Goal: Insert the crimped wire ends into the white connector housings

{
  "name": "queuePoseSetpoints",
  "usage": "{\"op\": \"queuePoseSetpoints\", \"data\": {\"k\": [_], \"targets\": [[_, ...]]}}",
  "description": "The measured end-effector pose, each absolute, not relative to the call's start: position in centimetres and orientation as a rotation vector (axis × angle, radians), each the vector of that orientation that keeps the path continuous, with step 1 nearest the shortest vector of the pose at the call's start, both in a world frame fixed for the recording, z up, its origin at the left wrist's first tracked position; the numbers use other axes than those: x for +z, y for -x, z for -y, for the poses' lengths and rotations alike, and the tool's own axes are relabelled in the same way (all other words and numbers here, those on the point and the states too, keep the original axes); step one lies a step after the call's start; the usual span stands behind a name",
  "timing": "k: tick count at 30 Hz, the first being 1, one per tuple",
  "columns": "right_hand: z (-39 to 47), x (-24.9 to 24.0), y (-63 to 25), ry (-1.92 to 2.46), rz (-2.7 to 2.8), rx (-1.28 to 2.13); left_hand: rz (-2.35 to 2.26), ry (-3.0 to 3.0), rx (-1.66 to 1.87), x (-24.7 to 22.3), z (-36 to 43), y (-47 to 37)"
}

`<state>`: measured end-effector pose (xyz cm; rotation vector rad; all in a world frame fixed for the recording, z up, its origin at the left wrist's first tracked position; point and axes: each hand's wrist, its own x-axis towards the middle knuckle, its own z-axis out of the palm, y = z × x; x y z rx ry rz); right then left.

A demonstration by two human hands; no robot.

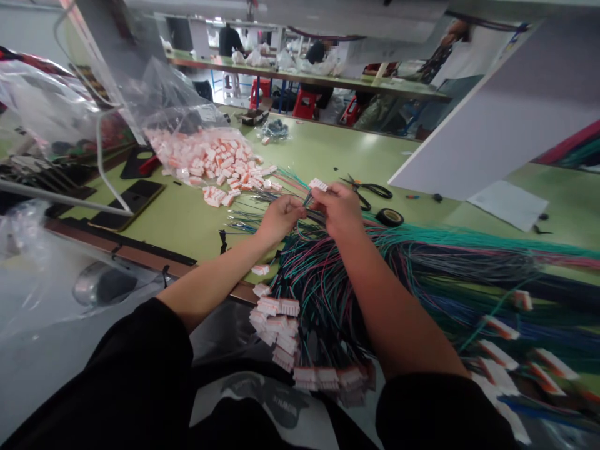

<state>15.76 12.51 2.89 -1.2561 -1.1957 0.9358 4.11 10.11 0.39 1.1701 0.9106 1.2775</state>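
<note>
My right hand grips a white connector housing, which sticks up past its fingertips. Close beside it, my left hand is closed in a pinch around thin wires just below the housing. A thick bundle of green, pink and dark wires runs beneath both hands and off to the right. White and orange connectors hang in a cluster on the wire ends at the table's near edge. Loose wire ends lie left of my left hand.
A plastic bag spills loose connectors at the back left. Scissors and a roll of black tape lie beyond my right hand. A phone rests on the left. A white panel stands at the right. People sit at a far bench.
</note>
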Motion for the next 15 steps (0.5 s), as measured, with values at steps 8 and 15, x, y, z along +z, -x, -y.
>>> {"op": "queuePoseSetpoints", "data": {"k": [8,15], "targets": [[-13.1,3.9,-18.4,1.324,1.375,1.154,-1.024,-1.165,1.25,0.5,-9.8,-4.3],[-15.0,2.6,-28.4,2.524,1.478,-0.025,-1.017,-0.974,1.242,1.0,-10.0,-4.4]]}}
